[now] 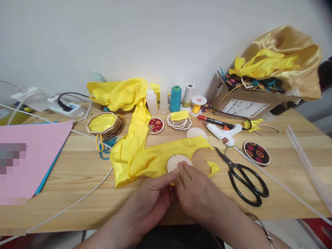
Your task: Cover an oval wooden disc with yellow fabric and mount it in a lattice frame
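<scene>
While my left hand (155, 195) is pinching a round, pale wooden disc (177, 161) over yellow satin cloth (150, 159) near centre, my right hand (195, 188) is pressing on top, its thumb hidden.

There are two hands (158, 199), two plain discs (174, 162), two white bottles (151, 101), three spools (175, 99), one pair of scissors (234, 165), one glue gun (225, 132) and one marker (215, 121).

The cloth (155, 155) is plain yellow, the disc (176, 161) cream, the scissors (233, 165) black.
</scene>
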`<action>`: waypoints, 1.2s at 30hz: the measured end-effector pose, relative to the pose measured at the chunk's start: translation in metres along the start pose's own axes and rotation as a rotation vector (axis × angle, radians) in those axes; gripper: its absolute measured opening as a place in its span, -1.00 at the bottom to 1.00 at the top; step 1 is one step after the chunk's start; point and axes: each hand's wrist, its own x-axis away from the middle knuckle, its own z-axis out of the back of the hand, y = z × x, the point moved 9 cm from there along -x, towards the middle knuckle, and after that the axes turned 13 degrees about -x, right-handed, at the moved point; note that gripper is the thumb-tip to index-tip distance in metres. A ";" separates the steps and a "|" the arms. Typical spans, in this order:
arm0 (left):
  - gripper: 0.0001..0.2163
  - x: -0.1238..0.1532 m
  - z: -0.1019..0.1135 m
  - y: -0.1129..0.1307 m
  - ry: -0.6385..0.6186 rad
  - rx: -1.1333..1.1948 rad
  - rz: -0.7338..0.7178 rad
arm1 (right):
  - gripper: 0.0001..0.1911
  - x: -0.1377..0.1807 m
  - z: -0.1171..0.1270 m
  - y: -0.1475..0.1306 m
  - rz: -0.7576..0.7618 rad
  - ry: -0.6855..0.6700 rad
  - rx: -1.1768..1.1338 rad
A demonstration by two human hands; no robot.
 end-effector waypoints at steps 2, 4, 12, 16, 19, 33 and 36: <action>-0.75 -0.004 0.001 -0.002 0.034 0.006 0.018 | -0.70 0.001 0.002 0.001 -0.003 0.016 0.002; -0.78 -0.007 0.003 -0.004 0.073 0.002 0.046 | -0.70 0.003 0.002 0.001 -0.008 0.038 0.006; -0.89 -0.008 0.007 -0.009 0.159 -0.009 0.136 | -0.65 0.004 -0.003 0.000 -0.038 0.051 0.005; -0.88 -0.008 0.008 -0.012 0.180 -0.014 0.162 | -0.60 0.005 0.000 -0.001 -0.054 0.084 0.022; -0.86 -0.007 0.009 -0.013 0.182 -0.014 0.164 | -0.59 0.008 0.001 -0.004 -0.069 0.100 0.037; -0.66 0.003 0.023 -0.006 0.351 0.018 0.117 | -0.51 0.013 0.004 -0.012 -0.106 0.102 -0.034; -0.59 0.006 0.027 0.000 0.381 -0.046 0.081 | -0.59 0.011 0.018 -0.010 -0.110 0.180 -0.091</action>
